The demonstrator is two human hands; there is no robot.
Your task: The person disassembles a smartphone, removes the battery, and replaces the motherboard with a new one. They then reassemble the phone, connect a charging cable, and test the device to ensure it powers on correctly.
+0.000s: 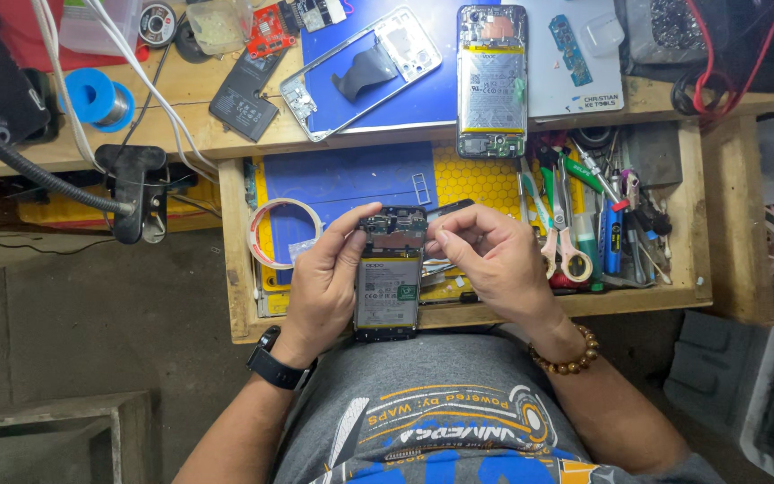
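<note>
My left hand (324, 278) grips an opened phone (389, 291) with its back cover off, battery and circuit board showing, held upright over the open drawer. My right hand (494, 260) pinches at the top of that phone, fingertips on the board near the upper right corner; a thin dark tool or strip (450, 207) sticks out from them. A second opened phone (492, 81) lies on the bench above, beside a silver phone frame (365, 67) on a blue mat.
The wooden drawer (687, 215) holds scissors (566, 251), screwdrivers, tweezers and a tape roll (270, 229). On the bench are a loose battery (244, 99), a blue solder spool (96, 97), white cables and a black clamp (136, 193).
</note>
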